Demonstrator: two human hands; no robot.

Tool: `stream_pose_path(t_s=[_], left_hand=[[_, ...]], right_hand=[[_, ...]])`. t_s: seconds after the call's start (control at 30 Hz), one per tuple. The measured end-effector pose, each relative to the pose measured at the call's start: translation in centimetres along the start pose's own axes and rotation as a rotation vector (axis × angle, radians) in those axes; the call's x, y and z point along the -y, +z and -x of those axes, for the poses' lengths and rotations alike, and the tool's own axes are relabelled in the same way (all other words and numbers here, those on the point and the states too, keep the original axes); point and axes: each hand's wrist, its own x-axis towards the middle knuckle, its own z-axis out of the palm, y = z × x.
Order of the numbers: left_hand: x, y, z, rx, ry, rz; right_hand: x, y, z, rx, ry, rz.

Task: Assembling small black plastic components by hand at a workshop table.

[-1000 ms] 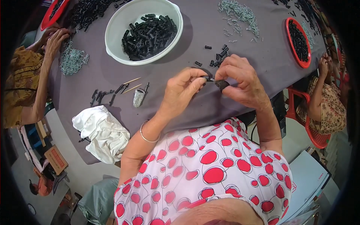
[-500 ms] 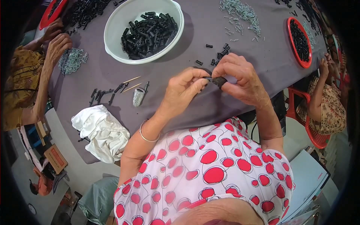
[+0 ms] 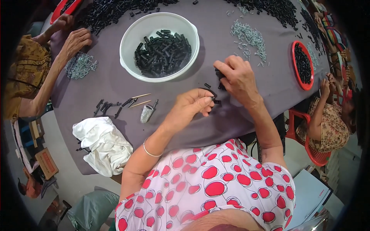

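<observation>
Grey table [image 3: 115,77], left hand [image 3: 190,106] pinching small black part [image 3: 216,101], right hand [image 3: 237,77] curled over black parts [image 3: 219,74], white bowl [image 3: 129,42] nearby.

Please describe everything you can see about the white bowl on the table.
The white bowl is round and wide, apparently plastic, with a small lip handle at its upper right rim. It stands upright on the grey table cover, on the far side from the person's hands. It holds a heap of small black plastic parts, about half full, with bare white wall showing on the left. No hand touches it. More loose black parts lie just beyond it.
</observation>
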Motion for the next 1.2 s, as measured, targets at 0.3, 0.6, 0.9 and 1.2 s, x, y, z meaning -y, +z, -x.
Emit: stream_pose_path(t_s=[0.3,0.6,0.9,1.2], left_hand=[[-0.3,0.3,0.0,-0.016,0.023,0.005],[0.1,0.3,0.1,-0.075,0.05,0.075],[0.3,0.5,-0.1,-0.113,0.078,0.06],[0.3,1.0,0.2,-0.124,0.118,0.095]], right_hand=[[-0.3,0.8,-0.8,0.035,0.031,0.009],[0.9,-0.6,2.3,0.054,0.421,-1.076],[2.9,-0.8,4.1,-0.051,0.472,-1.329],[3.6,-0.5,4.5,-0.262,0.126,-0.741]])
